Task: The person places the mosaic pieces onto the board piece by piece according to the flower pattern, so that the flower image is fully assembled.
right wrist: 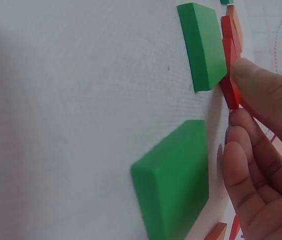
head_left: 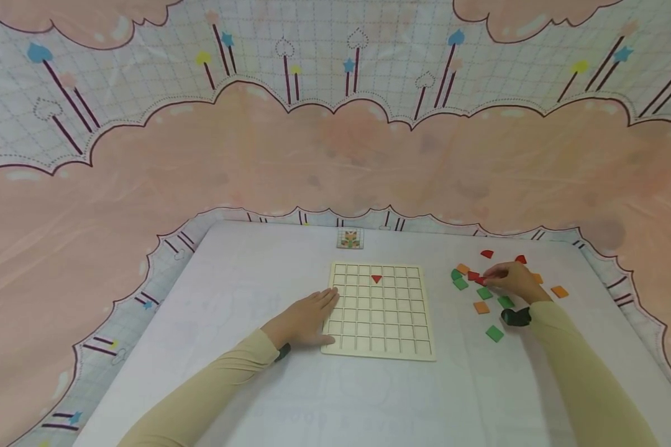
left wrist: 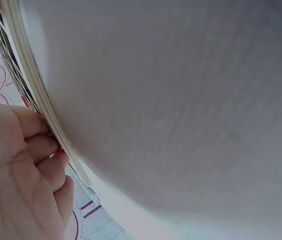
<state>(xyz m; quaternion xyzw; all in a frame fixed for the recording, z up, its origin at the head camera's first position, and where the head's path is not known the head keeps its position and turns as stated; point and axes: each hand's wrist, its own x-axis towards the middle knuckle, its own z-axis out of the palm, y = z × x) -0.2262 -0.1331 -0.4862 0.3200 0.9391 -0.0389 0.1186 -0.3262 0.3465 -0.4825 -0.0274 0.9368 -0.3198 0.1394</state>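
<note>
A pale wooden grid board [head_left: 383,356] lies flat on the white table, with one red triangle [head_left: 376,279] in its upper part. My left hand [head_left: 309,318] rests against the board's left edge, fingers extended; in the left wrist view the fingertips touch the board's side [left wrist: 43,102]. To the right of the board, my right hand [head_left: 515,280] pinches a small red block [right wrist: 229,75] between thumb and fingers, low among the scattered pieces. Another red block [head_left: 473,275] lies just beside it. A green block [right wrist: 201,47] is close to the thumb.
Several green, orange and red pieces surround the right hand, among them a green square [head_left: 494,333], an orange square [head_left: 560,291] and a red quarter-round piece [head_left: 487,254]. A small card with a coloured pattern [head_left: 350,238] lies beyond the board. Patterned cloth hangs behind the table.
</note>
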